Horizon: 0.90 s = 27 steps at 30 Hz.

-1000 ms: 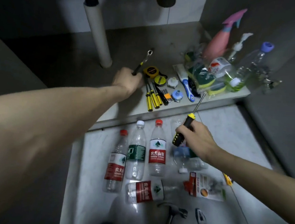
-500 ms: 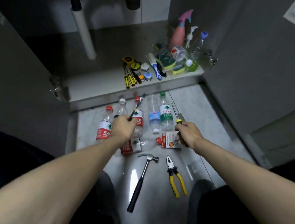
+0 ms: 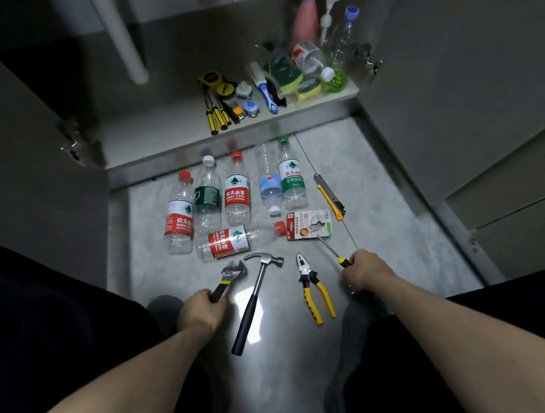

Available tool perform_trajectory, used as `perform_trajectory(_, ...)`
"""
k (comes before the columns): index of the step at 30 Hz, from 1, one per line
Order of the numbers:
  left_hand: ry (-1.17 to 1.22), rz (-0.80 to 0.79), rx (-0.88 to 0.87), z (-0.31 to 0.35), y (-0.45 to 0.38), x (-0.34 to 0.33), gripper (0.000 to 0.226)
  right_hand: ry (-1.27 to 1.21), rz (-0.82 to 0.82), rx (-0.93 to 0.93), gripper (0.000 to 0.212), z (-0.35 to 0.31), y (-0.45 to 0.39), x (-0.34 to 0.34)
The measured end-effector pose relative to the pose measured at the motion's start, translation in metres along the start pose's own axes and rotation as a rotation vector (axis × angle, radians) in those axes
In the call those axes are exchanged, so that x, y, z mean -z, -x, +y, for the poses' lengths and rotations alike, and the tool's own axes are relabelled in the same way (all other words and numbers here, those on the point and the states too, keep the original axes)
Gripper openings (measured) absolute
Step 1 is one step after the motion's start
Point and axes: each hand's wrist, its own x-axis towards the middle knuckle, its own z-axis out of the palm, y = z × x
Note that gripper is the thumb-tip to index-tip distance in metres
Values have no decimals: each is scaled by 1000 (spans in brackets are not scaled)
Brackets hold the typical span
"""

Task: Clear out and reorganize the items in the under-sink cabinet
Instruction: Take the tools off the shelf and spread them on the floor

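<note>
Wrench (image 3: 230,276) in L grip (image 3: 201,312) — screwdriver (image 3: 333,250) R (image 3: 363,269)

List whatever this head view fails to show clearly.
- Screwdriver handle: mostly hidden inside the right hand.
- Wrench grip end: covered by the left hand.
- Spray bottle top: cut off by the upper edge.
- Sponges pile: dark and cluttered, separate items unclear.

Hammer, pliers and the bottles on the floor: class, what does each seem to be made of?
Hammer: shiny metal head, apparently steel; black, probably rubber grip.
Pliers: dark metal jaws, yellow handles that look plastic-coated.
Bottles: clear thin plastic, see-through, with printed labels.
</note>
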Motion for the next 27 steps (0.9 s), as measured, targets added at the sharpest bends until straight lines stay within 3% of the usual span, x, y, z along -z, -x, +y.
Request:
perform_trajectory(9,147,27,169,-8,-21,-13,19,-254,89,-126,32,17,-41,-18)
perform_trajectory(18,-28,-44,33,3,-35,-20,37,-559,157,-304,37,8,-79,-16)
perform_trajectory(27,-233,-47,-69,19,-36,-4,34,-632,190,-290,41,-9,-86,-9)
